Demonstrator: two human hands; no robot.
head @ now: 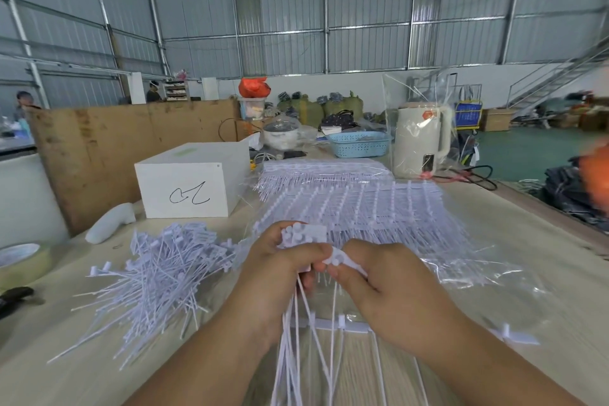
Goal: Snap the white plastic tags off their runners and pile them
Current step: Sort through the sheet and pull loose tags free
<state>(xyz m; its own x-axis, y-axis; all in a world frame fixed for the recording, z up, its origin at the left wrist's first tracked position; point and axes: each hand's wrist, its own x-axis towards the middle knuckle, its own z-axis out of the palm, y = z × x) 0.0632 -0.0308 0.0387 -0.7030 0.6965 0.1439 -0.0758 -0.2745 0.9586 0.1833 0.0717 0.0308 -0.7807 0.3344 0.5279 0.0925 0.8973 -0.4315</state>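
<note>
Loose pile of white tags (158, 277) sits left on the table (527, 257), thin stems splayed every which way. Left hand (280, 270) is curled round a bunch of tag heads (301, 234), stems hanging down. Right hand (382, 287) pinches one tag (342, 259). Unsnapped runners (356, 204) lie behind under crinkly plastic, details blurry.

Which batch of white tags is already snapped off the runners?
The loose pile left of the left hand: single tags lying crisscross. The stack behind the hands sits in joined rows on plastic wrap.
</note>
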